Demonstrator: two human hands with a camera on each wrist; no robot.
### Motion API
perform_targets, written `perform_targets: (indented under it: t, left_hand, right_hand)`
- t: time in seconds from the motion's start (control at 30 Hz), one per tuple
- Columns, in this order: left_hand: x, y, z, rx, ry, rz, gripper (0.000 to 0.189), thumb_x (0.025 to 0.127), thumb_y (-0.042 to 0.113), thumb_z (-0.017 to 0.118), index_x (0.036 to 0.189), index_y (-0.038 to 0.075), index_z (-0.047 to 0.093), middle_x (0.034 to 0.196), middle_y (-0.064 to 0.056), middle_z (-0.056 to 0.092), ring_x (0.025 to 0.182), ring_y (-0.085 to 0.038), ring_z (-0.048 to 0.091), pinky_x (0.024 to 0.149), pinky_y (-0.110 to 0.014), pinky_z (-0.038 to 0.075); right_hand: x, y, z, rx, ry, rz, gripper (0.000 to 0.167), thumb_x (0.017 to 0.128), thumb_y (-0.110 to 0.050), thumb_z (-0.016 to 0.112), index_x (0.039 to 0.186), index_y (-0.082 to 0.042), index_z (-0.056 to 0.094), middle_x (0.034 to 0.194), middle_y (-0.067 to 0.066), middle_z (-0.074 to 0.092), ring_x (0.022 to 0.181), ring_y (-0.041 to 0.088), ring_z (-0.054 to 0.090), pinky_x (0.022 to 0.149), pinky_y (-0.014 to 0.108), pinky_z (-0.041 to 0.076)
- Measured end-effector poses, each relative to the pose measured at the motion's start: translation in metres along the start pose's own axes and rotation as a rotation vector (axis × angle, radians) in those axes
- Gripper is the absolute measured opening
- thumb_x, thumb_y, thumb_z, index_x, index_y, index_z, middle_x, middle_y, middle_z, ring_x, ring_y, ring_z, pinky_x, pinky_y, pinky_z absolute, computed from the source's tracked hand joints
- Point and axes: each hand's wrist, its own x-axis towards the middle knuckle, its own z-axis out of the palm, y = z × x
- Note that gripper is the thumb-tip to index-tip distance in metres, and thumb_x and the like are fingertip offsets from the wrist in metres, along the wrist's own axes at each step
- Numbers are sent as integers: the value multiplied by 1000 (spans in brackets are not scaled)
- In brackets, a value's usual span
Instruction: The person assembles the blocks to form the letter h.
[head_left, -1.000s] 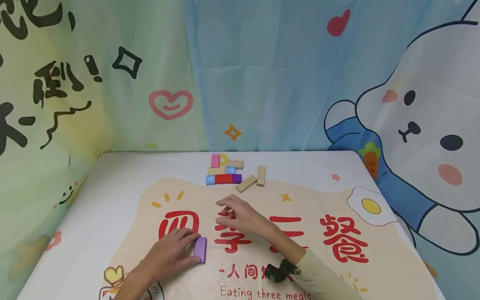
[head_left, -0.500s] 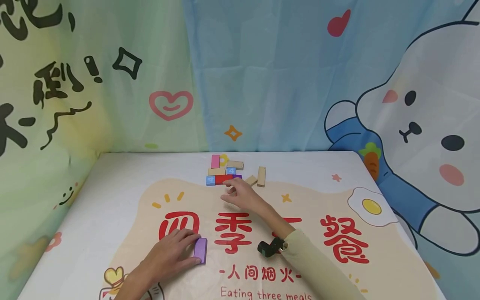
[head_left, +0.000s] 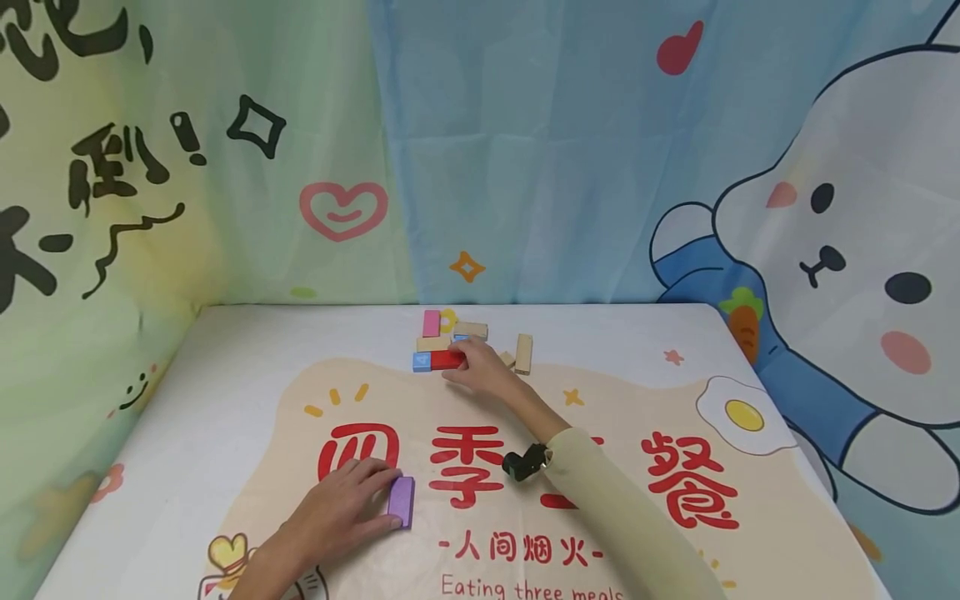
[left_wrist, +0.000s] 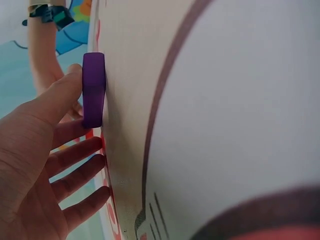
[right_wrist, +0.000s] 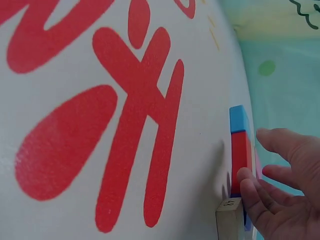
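Left hand [head_left: 341,506] steadies purple block [head_left: 401,501] flat on counter [head_left: 225,350], fingers relaxed; right hand [head_left: 480,371], fingers apart, touches red block [head_left: 447,359] among clustered blocks.

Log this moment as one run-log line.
left hand: rests against purple block | right hand: fingers touch red block in far pile

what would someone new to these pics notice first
Likely the right hand, stretched to the far middle of the table, its fingers at the red block in a small cluster of coloured and plain wooden blocks. Next, the left hand near the front edge, resting against a purple block that lies flat on the printed mat. Behind it all hangs a bright cartoon backdrop with a big white rabbit on the right.
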Motion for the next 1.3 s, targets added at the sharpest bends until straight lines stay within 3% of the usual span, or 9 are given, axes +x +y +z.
perform_targets:
  t: [0.37,0.6,1.0,1.3]
  left_hand:
    - [2,0,2,-7,-14,-13,67,79,67,64,133,27,58,124,8,60,113,-12,56,95,-39,54]
    - [4,0,1,-1,-8,-11,67,78,65,67,132,26,59,123,8,60,112,-11,56,94,-37,54]
    - [3,-1,3,-4,-32,-31,67,77,63,69,133,27,58,125,8,60,114,-11,56,96,-37,54]
    - [2,0,1,-17,-45,-50,67,77,62,70,134,27,58,126,8,59,116,-12,55,97,-39,53]
  right_hand:
    - [6,4,2,-34,7,22,47,89,-22,68,130,-2,58,124,14,52,106,24,52,93,37,53]
    - [8,0,3,-97,-39,18,49,90,-21,68,133,0,54,129,14,48,108,25,54,96,39,52]
    - [0,-1,8,-185,-53,24,42,92,-18,66,130,-3,58,124,12,48,101,22,56,90,34,55]
    - [-3,2,9,-219,-44,-8,35,90,-21,69,120,-4,62,111,10,55,92,19,55,80,30,52]
